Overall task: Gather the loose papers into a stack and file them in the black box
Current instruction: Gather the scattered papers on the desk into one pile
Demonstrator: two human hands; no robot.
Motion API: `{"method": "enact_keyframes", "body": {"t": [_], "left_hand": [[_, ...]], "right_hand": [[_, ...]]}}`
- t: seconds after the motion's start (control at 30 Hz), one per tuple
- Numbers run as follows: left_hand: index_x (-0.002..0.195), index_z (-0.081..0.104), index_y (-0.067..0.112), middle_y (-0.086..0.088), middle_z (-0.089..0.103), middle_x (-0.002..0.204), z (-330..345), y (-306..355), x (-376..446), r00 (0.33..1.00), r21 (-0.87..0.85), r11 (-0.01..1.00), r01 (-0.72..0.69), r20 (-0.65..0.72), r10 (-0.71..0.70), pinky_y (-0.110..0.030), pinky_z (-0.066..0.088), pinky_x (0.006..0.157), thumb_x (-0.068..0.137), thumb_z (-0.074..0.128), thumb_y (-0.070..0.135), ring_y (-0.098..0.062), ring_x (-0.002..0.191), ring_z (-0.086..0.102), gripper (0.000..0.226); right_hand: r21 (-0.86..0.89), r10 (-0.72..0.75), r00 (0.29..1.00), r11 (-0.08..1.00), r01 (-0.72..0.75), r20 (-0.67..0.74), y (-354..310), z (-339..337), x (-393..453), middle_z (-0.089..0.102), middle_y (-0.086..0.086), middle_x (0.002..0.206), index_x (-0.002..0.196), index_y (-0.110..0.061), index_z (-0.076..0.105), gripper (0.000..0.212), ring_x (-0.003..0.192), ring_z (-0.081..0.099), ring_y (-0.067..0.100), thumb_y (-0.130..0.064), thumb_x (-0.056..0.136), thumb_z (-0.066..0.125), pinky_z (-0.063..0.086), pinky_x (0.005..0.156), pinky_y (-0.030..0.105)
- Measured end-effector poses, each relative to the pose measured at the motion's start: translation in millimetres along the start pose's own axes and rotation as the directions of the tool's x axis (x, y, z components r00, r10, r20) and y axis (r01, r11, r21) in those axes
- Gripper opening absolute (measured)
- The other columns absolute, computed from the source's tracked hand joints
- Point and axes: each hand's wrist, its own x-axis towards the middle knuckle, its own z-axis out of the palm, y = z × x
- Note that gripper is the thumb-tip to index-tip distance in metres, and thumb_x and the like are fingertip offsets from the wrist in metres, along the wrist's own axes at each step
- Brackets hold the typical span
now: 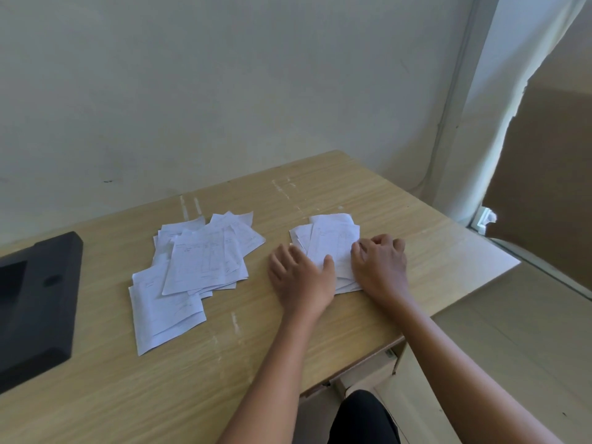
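Two heaps of white printed papers lie on the wooden table (pixel 224 379). The larger, scattered heap (pixel 195 270) is left of centre. A smaller pile (pixel 330 245) lies to its right, between my hands. My left hand (pixel 301 277) presses on the pile's left edge, thumb on the top sheet. My right hand (pixel 379 261) rests on its right edge with fingers curled onto the paper. The black box (pixel 35 302) sits at the table's left edge, partly out of frame.
A pale wall runs behind the table. The table's right edge drops off near my right arm, with a cardboard sheet (pixel 544 187) and a window frame beyond. My dark-clothed knee (pixel 362 418) shows below the front edge.
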Motion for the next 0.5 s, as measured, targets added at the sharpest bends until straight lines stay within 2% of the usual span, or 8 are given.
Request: {"method": "enact_keyframes", "body": {"t": [0.03,0.1,0.17,0.23,0.37,0.5], "left_hand": [[0.157,0.021,0.004,-0.015,0.014,0.166,2,6,-2,1.000,0.020,1.000,0.017,0.005,-0.017,-0.048,0.005,0.124,0.097,0.035,0.062,-0.036,0.152,0.006,0.085],[0.154,0.028,0.002,-0.017,0.026,0.160,3,17,-5,0.999,0.073,0.996,0.045,-0.023,-0.043,-0.050,0.016,0.121,0.095,0.036,0.062,-0.037,0.145,0.019,0.084],[0.147,0.038,0.001,-0.016,0.039,0.148,-1,25,-5,0.997,0.117,0.992,0.057,-0.055,-0.051,-0.047,0.030,0.110,0.094,0.039,0.061,-0.035,0.133,0.032,0.080],[0.142,0.043,0.001,-0.016,0.042,0.141,-5,32,-3,0.997,0.121,0.991,0.064,-0.039,-0.059,-0.044,0.033,0.103,0.095,0.043,0.058,-0.034,0.128,0.036,0.074],[0.132,0.050,0.002,-0.018,0.045,0.136,-12,38,6,0.996,0.016,0.996,0.087,0.013,-0.088,-0.040,0.036,0.102,0.097,0.050,0.042,-0.035,0.125,0.042,0.053],[0.118,0.057,0.000,-0.017,0.063,0.121,-17,34,14,0.999,-0.122,0.992,0.039,0.038,-0.034,-0.036,0.047,0.093,0.093,0.058,0.024,-0.033,0.112,0.060,0.035]], "right_hand": [[-0.013,-0.016,1.000,1.000,0.016,0.004,0,0,-1,0.056,0.010,0.119,0.106,-0.015,0.069,0.041,0.113,0.039,0.031,-0.039,0.100,0.037,0.038,0.096,0.042],[-0.034,-0.031,0.999,0.999,0.031,0.014,2,0,-1,0.056,0.009,0.120,0.111,-0.016,0.068,0.038,0.114,0.040,0.030,-0.039,0.099,0.039,0.037,0.097,0.042],[-0.048,-0.037,0.999,0.998,0.038,0.018,2,0,-2,0.055,0.009,0.121,0.113,-0.017,0.066,0.037,0.114,0.040,0.030,-0.040,0.097,0.041,0.036,0.097,0.042],[-0.063,-0.042,0.999,0.997,0.043,0.020,2,1,-2,0.056,0.009,0.120,0.112,-0.018,0.065,0.036,0.113,0.041,0.030,-0.040,0.096,0.043,0.036,0.096,0.042],[-0.073,-0.036,0.998,0.997,0.040,0.053,1,0,-4,0.054,0.010,0.124,0.118,-0.015,0.062,0.037,0.117,0.039,0.032,-0.040,0.096,0.047,0.034,0.098,0.043],[-0.033,0.045,0.993,0.999,-0.041,0.108,-7,2,-6,0.051,0.012,0.131,0.125,-0.014,0.059,0.039,0.122,0.036,0.035,-0.038,0.095,0.050,0.030,0.101,0.043]]}}
